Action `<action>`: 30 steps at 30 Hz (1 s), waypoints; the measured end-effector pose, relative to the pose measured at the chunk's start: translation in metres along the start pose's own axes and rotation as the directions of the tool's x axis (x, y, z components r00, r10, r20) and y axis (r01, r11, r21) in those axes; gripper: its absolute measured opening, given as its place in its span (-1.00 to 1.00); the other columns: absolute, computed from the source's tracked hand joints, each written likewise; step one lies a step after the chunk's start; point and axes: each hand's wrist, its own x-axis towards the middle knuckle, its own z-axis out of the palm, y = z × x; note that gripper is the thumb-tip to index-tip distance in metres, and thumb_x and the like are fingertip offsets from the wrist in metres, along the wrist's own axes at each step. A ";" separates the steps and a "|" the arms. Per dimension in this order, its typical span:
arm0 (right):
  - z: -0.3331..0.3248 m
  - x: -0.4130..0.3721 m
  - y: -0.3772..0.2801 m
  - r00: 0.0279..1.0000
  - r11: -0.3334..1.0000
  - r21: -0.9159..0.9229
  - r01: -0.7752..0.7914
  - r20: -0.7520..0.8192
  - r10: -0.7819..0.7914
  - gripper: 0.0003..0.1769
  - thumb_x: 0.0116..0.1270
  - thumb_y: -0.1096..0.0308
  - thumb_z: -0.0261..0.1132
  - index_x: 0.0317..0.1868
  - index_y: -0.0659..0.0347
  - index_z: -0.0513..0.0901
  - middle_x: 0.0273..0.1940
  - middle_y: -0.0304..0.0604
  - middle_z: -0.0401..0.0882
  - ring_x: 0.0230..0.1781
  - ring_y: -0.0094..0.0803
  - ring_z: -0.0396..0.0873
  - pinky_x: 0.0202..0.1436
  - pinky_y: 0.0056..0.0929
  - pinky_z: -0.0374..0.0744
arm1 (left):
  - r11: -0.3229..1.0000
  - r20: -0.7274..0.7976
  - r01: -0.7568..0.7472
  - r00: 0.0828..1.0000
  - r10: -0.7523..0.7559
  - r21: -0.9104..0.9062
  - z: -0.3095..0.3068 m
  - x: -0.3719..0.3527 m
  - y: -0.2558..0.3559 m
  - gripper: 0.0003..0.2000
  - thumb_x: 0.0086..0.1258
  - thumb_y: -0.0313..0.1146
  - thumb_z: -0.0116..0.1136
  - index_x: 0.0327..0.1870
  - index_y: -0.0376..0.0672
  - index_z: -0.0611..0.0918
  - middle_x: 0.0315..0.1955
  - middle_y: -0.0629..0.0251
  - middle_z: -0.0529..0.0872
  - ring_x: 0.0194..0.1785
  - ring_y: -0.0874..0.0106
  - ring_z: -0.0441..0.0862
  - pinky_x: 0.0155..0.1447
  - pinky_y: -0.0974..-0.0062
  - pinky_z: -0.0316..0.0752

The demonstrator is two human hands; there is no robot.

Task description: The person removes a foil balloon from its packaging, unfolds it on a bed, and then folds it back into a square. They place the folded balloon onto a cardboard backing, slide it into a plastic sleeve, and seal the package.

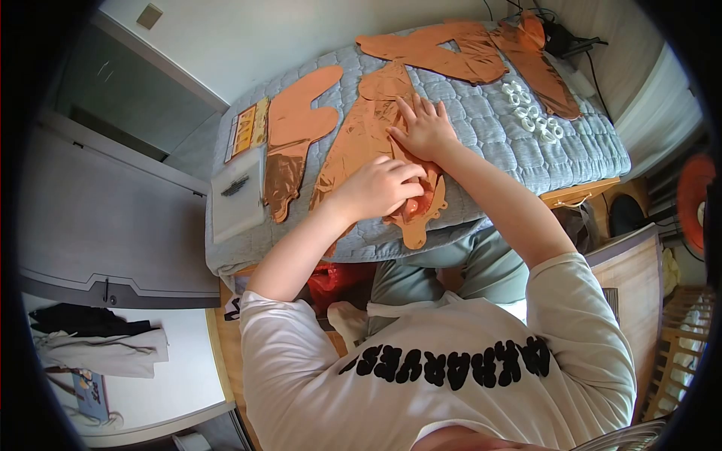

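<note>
A flat, copper-coloured foil balloon lies across the quilted bed in front of me, its tabbed end pointing toward my body. My left hand is closed, its curled fingers gripping the foil near that end, where a shiny reddish fold shows under the fingertips. Part of the grip is hidden by the hand itself. Farther up the same balloon, my right hand rests flat with fingers spread on the foil. To the left lies another flat foil balloon with rounded lobes.
More foil balloons lie along the bed's far side. White ribbon rolls sit at right. On the left are a yellow-orange printed packet and a clear bag with small dark items on it. Black cables hang at the far right corner.
</note>
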 end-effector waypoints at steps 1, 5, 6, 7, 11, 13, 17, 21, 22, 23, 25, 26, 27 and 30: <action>0.000 0.000 0.000 1.000 1.000 -0.002 0.000 -0.002 0.000 -0.08 0.55 -0.39 -0.17 0.69 0.02 0.02 0.66 0.14 0.01 0.68 -0.02 0.01 0.68 0.19 -0.08 | 1.000 -0.001 -0.001 1.000 0.001 0.001 0.006 -0.001 0.000 -0.79 0.23 -0.40 0.33 -0.11 -0.02 0.75 0.08 0.40 0.67 0.11 0.33 0.67 0.23 0.30 0.55; 0.006 0.002 0.002 1.000 1.000 0.006 0.000 -0.022 0.000 -0.16 0.60 -0.30 -0.19 0.69 0.01 0.04 0.65 0.14 0.03 0.68 -0.02 0.01 0.68 0.20 -0.09 | 0.954 -0.103 0.091 0.987 -0.125 -0.285 0.020 -0.006 0.008 -0.68 0.37 -0.42 0.31 0.15 -0.04 0.67 0.18 0.31 0.61 0.18 0.24 0.64 0.33 0.30 0.52; 0.008 0.003 0.003 1.000 1.000 0.007 0.000 -0.021 0.000 -0.16 0.60 -0.30 -0.19 0.69 0.01 0.04 0.65 0.14 0.03 0.68 -0.02 0.01 0.68 0.20 -0.09 | 0.899 -0.123 0.146 0.969 -0.213 -0.413 0.022 -0.007 0.009 -0.63 0.41 -0.43 0.31 0.23 -0.07 0.62 0.21 0.26 0.58 0.20 0.20 0.62 0.35 0.29 0.50; 0.009 0.003 0.003 1.000 1.000 0.010 0.003 -0.027 -0.003 -0.17 0.61 -0.28 -0.18 0.69 0.01 0.04 0.65 0.14 0.04 0.68 -0.02 0.01 0.68 0.20 -0.09 | 0.899 -0.122 0.146 0.969 -0.213 -0.413 0.025 -0.009 0.008 -0.63 0.41 -0.43 0.31 0.23 -0.07 0.62 0.21 0.26 0.58 0.20 0.20 0.62 0.35 0.29 0.50; 0.009 0.003 0.003 0.999 1.000 0.005 0.006 -0.033 -0.006 -0.19 0.61 -0.24 -0.16 0.68 0.02 0.06 0.65 0.14 0.05 0.68 -0.02 0.01 0.68 0.19 -0.08 | 0.863 -0.150 0.151 0.956 -0.251 -0.482 0.033 -0.017 -0.004 -0.56 0.37 -0.43 0.37 0.25 -0.18 0.52 0.20 0.14 0.53 0.29 0.14 0.54 0.40 0.25 0.46; 0.007 0.002 0.003 1.000 1.000 0.011 0.004 -0.027 -0.004 -0.19 0.61 -0.24 -0.15 0.68 0.02 0.06 0.65 0.14 0.05 0.68 -0.02 0.02 0.68 0.19 -0.08 | 0.860 -0.132 0.162 0.958 -0.255 -0.484 0.032 -0.021 -0.005 -0.54 0.35 -0.41 0.41 0.23 -0.21 0.51 0.18 0.12 0.53 0.31 0.13 0.51 0.39 0.25 0.46; 0.006 0.001 0.002 1.000 1.000 0.015 -0.002 -0.017 0.003 -0.20 0.61 -0.23 -0.14 0.68 0.02 0.06 0.65 0.14 0.04 0.68 -0.02 0.01 0.68 0.18 -0.09 | 0.858 -0.157 0.399 0.872 -0.464 -0.323 0.020 -0.022 -0.006 -0.48 0.22 -0.21 0.54 0.15 -0.15 0.56 0.12 0.20 0.57 0.27 0.14 0.54 0.33 0.19 0.47; 0.006 0.002 0.002 1.000 1.000 0.004 -0.004 -0.014 0.004 -0.20 0.62 -0.22 -0.15 0.68 0.02 0.05 0.66 0.13 0.03 0.69 -0.03 0.00 0.69 0.18 -0.09 | 0.919 -0.042 0.390 0.919 -0.392 -0.052 0.019 -0.024 -0.014 -0.40 0.23 0.07 0.45 0.20 -0.11 0.62 0.15 0.26 0.65 0.30 0.23 0.55 0.41 0.00 0.33; 0.006 0.002 0.002 1.000 1.000 0.001 -0.003 -0.010 0.003 -0.20 0.62 -0.22 -0.15 0.69 0.03 0.04 0.66 0.13 0.03 0.69 -0.03 -0.01 0.69 0.18 -0.09 | 0.927 -0.035 0.375 0.926 -0.375 -0.017 0.019 -0.024 -0.016 -0.35 0.23 0.15 0.42 0.23 -0.09 0.63 0.17 0.28 0.67 0.31 0.26 0.55 0.44 -0.02 0.27; 0.006 0.002 0.002 1.000 1.000 -0.003 -0.003 -0.005 0.003 -0.20 0.62 -0.22 -0.15 0.69 0.03 0.04 0.66 0.13 0.03 0.69 -0.03 -0.01 0.69 0.18 -0.09 | 0.927 -0.035 0.374 0.926 -0.375 -0.017 0.015 -0.022 -0.015 -0.35 0.23 0.15 0.42 0.23 -0.09 0.63 0.17 0.28 0.67 0.31 0.26 0.55 0.44 -0.02 0.27; 0.007 0.002 0.002 1.000 1.000 0.000 -0.002 -0.009 0.002 -0.20 0.62 -0.22 -0.15 0.69 0.03 0.04 0.66 0.13 0.03 0.69 -0.03 -0.01 0.69 0.18 -0.09 | 0.907 0.076 0.420 0.905 -0.418 -0.020 0.007 -0.018 -0.015 -0.30 0.24 0.17 0.40 0.35 -0.04 0.58 0.26 0.27 0.63 0.40 0.27 0.48 0.53 0.09 0.15; 0.007 0.002 0.002 1.000 1.000 0.003 0.000 -0.013 0.000 -0.20 0.62 -0.22 -0.16 0.69 0.03 0.03 0.66 0.13 0.03 0.69 -0.03 -0.01 0.68 0.18 -0.09 | 0.907 0.075 0.421 0.905 -0.418 -0.019 0.007 -0.017 -0.016 -0.30 0.24 0.17 0.40 0.35 -0.04 0.58 0.26 0.27 0.63 0.40 0.27 0.48 0.53 0.09 0.15; 0.007 0.002 0.002 1.000 1.000 0.003 0.001 -0.014 -0.001 -0.20 0.62 -0.22 -0.16 0.69 0.03 0.03 0.66 0.13 0.03 0.69 -0.03 -0.01 0.68 0.18 -0.09 | 0.910 0.068 0.415 0.907 -0.415 0.003 0.008 -0.017 -0.019 -0.25 0.21 0.20 0.41 0.36 -0.03 0.56 0.27 0.25 0.62 0.42 0.26 0.45 0.53 0.09 0.14; 0.006 0.002 0.003 1.000 1.000 0.005 0.003 -0.013 -0.003 -0.20 0.62 -0.23 -0.16 0.69 0.03 0.03 0.65 0.14 0.04 0.68 -0.03 0.00 0.68 0.18 -0.09 | 0.912 0.071 0.409 0.909 -0.410 0.027 0.010 -0.014 -0.028 -0.14 0.13 0.28 0.44 0.40 -0.05 0.51 0.30 0.18 0.59 0.47 0.21 0.38 0.54 0.07 0.12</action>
